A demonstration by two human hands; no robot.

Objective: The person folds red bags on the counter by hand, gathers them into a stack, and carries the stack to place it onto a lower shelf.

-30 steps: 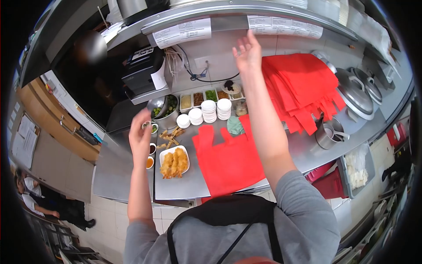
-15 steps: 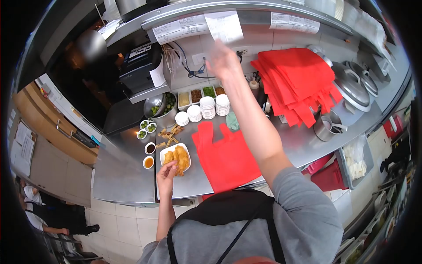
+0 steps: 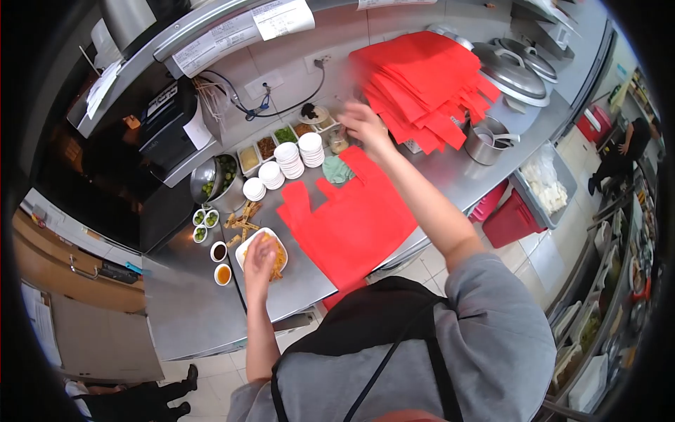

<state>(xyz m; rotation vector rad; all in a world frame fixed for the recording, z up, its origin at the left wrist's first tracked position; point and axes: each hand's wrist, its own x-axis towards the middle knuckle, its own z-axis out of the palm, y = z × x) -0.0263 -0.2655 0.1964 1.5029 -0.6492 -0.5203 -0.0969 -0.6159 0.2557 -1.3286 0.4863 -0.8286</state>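
My left hand (image 3: pixel 260 259) is over a white square dish (image 3: pixel 283 246) of golden fried food (image 3: pixel 275 270) and covers part of it. Its fingers are blurred, so I cannot tell whether they hold a piece. My right hand (image 3: pixel 364 128) reaches across the counter, fingers apart and nothing seen in them. It is above a small clear bottle (image 3: pixel 339 143), beside the topping tubs (image 3: pixel 284 135) and left of a stack of red fabric bags (image 3: pixel 422 84). One red bag (image 3: pixel 351 225) lies flat under my right forearm.
Stacked white lids (image 3: pixel 288 159), a green cloth (image 3: pixel 337 170) and a pot of limes (image 3: pixel 226 176) line the counter. Sauce cups (image 3: pixel 222 274) sit left of the dish. Tickets (image 3: pixel 281 17) hang overhead. A metal pot (image 3: pixel 485 144) stands right. Other people (image 3: pixel 629 144) are in the background.
My right hand has come down from near the hanging tickets to the topping tubs. My left hand has shifted up over the fried food. The view has turned to the right.
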